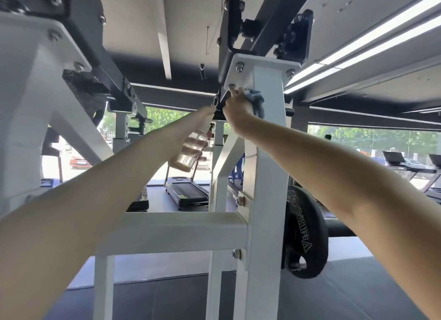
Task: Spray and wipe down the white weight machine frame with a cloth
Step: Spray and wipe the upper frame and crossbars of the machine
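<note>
The white weight machine frame (265, 167) rises through the middle of the view as an upright post with a crossbar and a bolted top plate. My right hand (238, 109) reaches up and grips a blue-grey cloth (257, 101), pressing it against the post just below the top plate. My left hand (202, 119) is raised beside it and holds a clear spray bottle (188, 150), whose body hangs down under the hand. The bottle's nozzle is hidden behind my hand.
A black weight plate (304, 233) hangs on the right side of the post. Dark steel beams and brackets (267, 31) run overhead. Another white upright (31, 109) stands at the left. Treadmills (186, 193) stand by the windows beyond.
</note>
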The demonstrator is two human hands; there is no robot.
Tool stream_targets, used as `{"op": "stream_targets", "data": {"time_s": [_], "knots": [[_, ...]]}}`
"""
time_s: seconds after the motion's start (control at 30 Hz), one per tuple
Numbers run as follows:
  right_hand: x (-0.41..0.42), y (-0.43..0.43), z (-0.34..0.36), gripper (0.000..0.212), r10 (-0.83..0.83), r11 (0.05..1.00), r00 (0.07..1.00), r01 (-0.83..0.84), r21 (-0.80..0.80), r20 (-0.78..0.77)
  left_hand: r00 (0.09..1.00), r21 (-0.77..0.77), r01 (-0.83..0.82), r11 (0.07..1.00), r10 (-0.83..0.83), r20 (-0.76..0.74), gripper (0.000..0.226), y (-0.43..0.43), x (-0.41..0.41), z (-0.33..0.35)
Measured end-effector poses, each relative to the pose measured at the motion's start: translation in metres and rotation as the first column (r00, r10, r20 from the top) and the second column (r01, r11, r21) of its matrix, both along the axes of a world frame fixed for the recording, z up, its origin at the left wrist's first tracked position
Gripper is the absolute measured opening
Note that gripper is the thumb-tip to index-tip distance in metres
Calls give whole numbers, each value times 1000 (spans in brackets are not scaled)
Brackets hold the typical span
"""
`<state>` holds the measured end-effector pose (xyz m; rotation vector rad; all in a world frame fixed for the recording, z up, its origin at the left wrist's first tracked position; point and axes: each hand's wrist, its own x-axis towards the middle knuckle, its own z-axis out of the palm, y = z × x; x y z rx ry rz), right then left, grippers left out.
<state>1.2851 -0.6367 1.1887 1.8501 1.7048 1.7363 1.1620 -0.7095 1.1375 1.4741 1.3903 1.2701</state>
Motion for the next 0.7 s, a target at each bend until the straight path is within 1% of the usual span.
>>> {"op": "stream_targets", "data": {"time_s": [0.03,0.07,0.1,0.13,0.17,0.2,0.27,0.3,0.37,0.43,0.5,0.53,0.57,0.6,0.67,0.7], "knots": [[-5,0,-1,24,20,1000,999,-21,-20,-37,1000,1,1,1000,-1,8,65,1,-2,-1],[-10,-2,1,25,74,997,995,-75,-18,-69,1000,-1,1,1000,0,9,66,1,-3,-2],[-15,-1,8,25,135,991,991,-134,25,-28,1000,-7,1,1000,-1,2,66,1,-4,-4],[-19,-1,18,26,204,973,977,-209,96,56,1000,0,8,1000,-8,3,65,1,-5,-6],[-20,0,27,27,227,955,958,-254,155,174,1000,14,17,1000,-17,1,62,3,-5,-8],[-18,2,35,26,221,947,940,-270,172,258,1000,31,23,999,-23,4,59,3,-6,-10],[-6,10,44,26,161,973,945,-200,115,286,1000,26,25,999,-25,-2,58,5,-7,-11],[1,16,45,28,130,978,939,-173,112,319,1000,22,25,999,-25,-11,58,7,-9,-10],[12,24,42,31,82,969,909,-169,180,409,1000,17,22,1000,-22,-22,59,10,-11,-7],[23,28,40,35,124,937,886,-253,242,447,1000,-5,9,1000,-9,-25,63,13,-12,-1],[32,23,37,38,210,877,870,-369,308,445,1000,-8,3,1000,-3,-11,63,15,-10,5],[36,20,37,36,275,826,855,-444,348,439,1000,-7,5,1000,-5,5,62,15,-8,9],[40,19,36,33,375,749,828,-535,390,417,1000,-6,11,1000,-11,8,61,15,-7,11],[44,20,40,31,502,668,792,-611,425,348,1000,5,19,1000,-19,7,60,15,-5,16],[53,19,42,38,736,504,655,-699,508,171,1000,11,25,1000,-25,9,60,14,-4,19],[60,17,41,38,811,447,579,-705,551,82,1000,9,21,1000,-21,8,60,14,-3,22]]}}
